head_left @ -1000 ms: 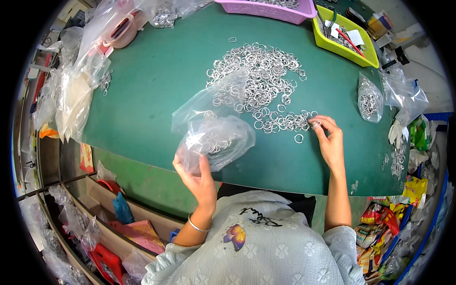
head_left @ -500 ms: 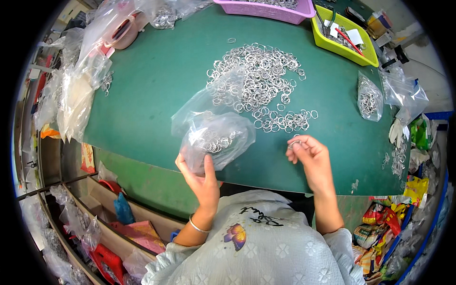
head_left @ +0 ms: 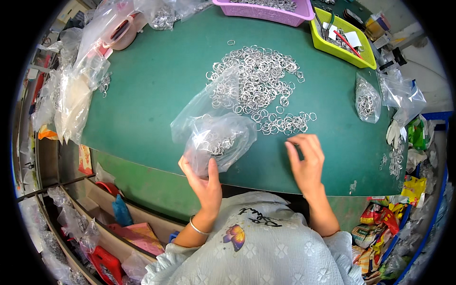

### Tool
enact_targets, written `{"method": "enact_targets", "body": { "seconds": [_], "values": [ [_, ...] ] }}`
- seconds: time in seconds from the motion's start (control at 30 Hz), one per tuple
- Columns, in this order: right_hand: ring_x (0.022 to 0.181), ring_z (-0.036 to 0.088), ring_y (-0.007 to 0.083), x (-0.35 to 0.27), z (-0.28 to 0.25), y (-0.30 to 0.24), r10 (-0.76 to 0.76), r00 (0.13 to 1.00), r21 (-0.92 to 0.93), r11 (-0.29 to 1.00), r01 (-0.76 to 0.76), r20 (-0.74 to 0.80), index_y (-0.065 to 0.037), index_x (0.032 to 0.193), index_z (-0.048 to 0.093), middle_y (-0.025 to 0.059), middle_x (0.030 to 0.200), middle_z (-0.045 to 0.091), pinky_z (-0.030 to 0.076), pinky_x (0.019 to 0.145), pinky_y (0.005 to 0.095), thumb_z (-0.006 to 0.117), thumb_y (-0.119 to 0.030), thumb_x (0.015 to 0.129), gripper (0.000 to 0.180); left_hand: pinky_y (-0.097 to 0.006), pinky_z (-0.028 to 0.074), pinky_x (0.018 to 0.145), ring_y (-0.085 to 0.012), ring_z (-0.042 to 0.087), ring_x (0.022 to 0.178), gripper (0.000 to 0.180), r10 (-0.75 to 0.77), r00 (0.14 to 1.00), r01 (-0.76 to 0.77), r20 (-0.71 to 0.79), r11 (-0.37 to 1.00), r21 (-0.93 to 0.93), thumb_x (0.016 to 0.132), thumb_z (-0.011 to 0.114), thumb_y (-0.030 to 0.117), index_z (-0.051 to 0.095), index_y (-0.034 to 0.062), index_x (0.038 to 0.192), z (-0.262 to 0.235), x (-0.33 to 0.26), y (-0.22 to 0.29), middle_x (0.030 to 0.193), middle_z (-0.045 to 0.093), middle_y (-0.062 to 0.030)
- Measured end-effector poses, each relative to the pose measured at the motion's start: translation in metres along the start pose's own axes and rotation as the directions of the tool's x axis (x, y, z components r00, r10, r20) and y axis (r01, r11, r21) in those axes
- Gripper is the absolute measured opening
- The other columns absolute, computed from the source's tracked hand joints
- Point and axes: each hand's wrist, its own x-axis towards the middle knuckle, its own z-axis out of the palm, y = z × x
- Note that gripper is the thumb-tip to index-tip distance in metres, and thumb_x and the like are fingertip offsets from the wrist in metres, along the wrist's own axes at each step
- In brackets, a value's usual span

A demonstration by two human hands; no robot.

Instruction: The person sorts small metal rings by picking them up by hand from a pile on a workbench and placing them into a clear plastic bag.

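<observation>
Head fisheye looks steeply down, near green table (head_left: 156, 95)

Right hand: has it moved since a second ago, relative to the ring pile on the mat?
Yes. The right hand has pulled back from the edge of the ring pile toward the person and the green mat's near edge, fingers loosely open.

green table (head_left: 156, 95) | loose metal rings (head_left: 259, 80) | purple basket (head_left: 266, 9) | yellow tray (head_left: 363, 59) | bagged rings (head_left: 367, 97)

A clear plastic bag (head_left: 216, 142) of metal rings sits at centre; a smaller one (head_left: 366, 99) lies right; colourful snack packets (head_left: 380, 223) crowd the lower right.
</observation>
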Motion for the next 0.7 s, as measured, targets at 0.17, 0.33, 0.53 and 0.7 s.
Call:
{"method": "enact_targets", "body": {
  "seconds": [0.17,0.33,0.53,0.7],
  "values": [
    [0.077,0.058,0.0312,-0.020,0.001,0.038,0.045,0.998,-0.250,0.968,-0.030,0.051,0.001,0.083,0.063,0.0121,0.081,0.060,0.048,0.068,0.0374,0.067,0.001,0.076,0.009,-0.032,0.034,0.097,-0.0211,0.043,0.110,0.050,-0.004,1.000,0.004,0.027,1.000,0.014,0.087,0.059,0.001,0.035,-0.0060,0.130,0.002,0.001,-0.001,0.119,0.037,-0.0112],
    [0.064,0.058,0.0248,-0.006,-0.017,0.039,0.324,0.944,0.075,0.942,-0.328,0.059,0.003,0.094,0.065,0.0125,0.077,0.063,0.047,0.059,0.0335,0.064,0.005,0.078,0.016,-0.031,0.035,0.096,-0.0202,0.044,0.110,0.049,-0.019,1.000,0.019,0.022,1.000,-0.012,0.087,0.059,0.001,0.035,-0.0065,0.129,0.002,0.001,0.005,0.118,0.037,-0.0106],
    [0.055,0.049,0.0134,0.006,-0.002,0.064,0.432,0.900,-0.119,0.898,-0.424,0.052,0.002,0.088,0.065,0.0088,0.068,0.059,0.042,0.053,0.0278,0.067,0.001,0.078,0.010,-0.029,0.038,0.092,-0.0175,0.048,0.105,0.044,0.042,0.999,-0.042,-0.001,0.999,0.020,0.090,0.059,0.005,0.038,-0.0046,0.128,0.005,0.003,0.002,0.116,0.046,-0.0103],
    [0.053,0.045,0.0068,0.002,-0.013,0.057,0.533,0.843,0.122,0.834,-0.538,0.072,0.004,0.084,0.063,0.0048,0.067,0.059,0.040,0.051,0.0235,0.066,0.003,0.079,0.006,-0.031,0.036,0.096,-0.0203,0.044,0.110,0.049,-0.006,1.000,0.006,0.019,1.000,0.012,0.087,0.060,0.002,0.036,-0.0063,0.129,0.002,0.001,0.004,0.117,0.038,-0.0106]
  ]
}}
